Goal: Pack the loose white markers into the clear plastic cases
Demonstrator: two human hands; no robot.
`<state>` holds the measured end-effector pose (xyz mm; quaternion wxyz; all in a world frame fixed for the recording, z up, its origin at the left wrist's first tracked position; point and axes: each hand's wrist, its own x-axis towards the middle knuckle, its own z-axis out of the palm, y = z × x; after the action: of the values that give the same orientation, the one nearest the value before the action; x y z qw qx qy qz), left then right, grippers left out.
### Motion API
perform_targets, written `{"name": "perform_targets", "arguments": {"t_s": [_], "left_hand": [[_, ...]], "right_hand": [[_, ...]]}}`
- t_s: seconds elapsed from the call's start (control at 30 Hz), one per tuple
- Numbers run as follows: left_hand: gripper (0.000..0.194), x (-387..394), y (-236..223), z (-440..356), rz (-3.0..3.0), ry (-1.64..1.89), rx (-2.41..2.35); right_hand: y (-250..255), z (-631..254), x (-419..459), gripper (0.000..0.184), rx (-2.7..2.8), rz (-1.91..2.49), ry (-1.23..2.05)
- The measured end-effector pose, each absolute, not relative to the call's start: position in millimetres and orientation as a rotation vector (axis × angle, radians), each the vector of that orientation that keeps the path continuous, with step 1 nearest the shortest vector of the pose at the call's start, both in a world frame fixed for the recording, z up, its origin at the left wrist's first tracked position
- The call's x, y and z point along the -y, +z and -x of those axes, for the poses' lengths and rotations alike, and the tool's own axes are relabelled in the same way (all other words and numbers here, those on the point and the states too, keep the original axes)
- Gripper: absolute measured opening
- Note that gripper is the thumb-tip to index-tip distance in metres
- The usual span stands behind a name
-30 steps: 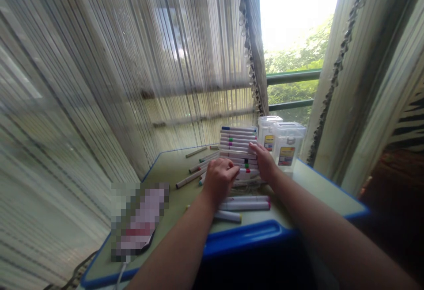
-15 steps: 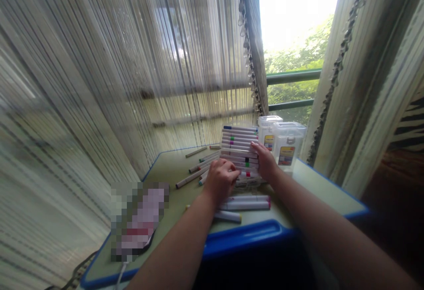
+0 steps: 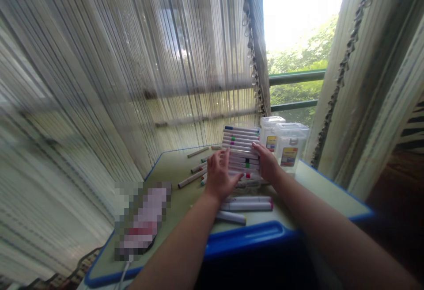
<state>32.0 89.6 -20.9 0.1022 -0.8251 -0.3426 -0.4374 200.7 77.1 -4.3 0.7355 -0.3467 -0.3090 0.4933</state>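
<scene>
A clear marker holder [image 3: 236, 153] stands tilted on the table, filled with rows of white markers with coloured bands. My right hand [image 3: 267, 162] grips its right side, thumb over the front. At the holder's lower left is my left hand [image 3: 219, 178], its fingers raised and spread and the thumb stretched toward a red-banded marker [image 3: 245, 175]. Whether that thumb touches the marker, I cannot tell. Loose markers [image 3: 192, 178] lie to the left of the holder, partly hidden behind my left hand. Nearer to me rest thick markers [image 3: 251, 204] and a yellow-ended marker [image 3: 232, 217].
Two clear plastic cases with labels, a front one [image 3: 291, 142] and a rear one [image 3: 269, 126], stand right of the holder. A blurred-out pinkish object [image 3: 145, 215] with a white cable [image 3: 123, 274] lies at left. The pale table [image 3: 318, 188] has a blue rim; string curtains [image 3: 185, 82] hang behind.
My left hand's fingers have gone from curled at the lower markers to spread apart. The right hand keeps its grip on the holder. The whole view has shifted slightly.
</scene>
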Motion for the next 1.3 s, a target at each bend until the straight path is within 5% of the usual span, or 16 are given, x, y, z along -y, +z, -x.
{"name": "perform_targets", "arguments": {"t_s": [0.33,0.57,1.0,1.3], "left_hand": [[0.111,-101.0,-26.8,-33.3,2.546,-1.575,1.298],[0.069,-104.0,-20.2,-31.6,2.827,-1.834,1.566],[0.064,-100.3,-16.4,-29.2,2.485,-2.155,1.468],[0.064,-101.2,-18.4,-28.6,2.374,-2.164,1.391]], "right_hand": [[-9.4,-203.1,-81.0,0.029,0.747,0.791,1.065],[-15.6,-201.2,-86.9,0.031,0.795,0.832,1.084],[-31.1,-208.8,-103.3,0.041,0.971,0.983,0.625],[-30.5,-202.7,-95.7,0.029,1.172,1.052,0.495]]}}
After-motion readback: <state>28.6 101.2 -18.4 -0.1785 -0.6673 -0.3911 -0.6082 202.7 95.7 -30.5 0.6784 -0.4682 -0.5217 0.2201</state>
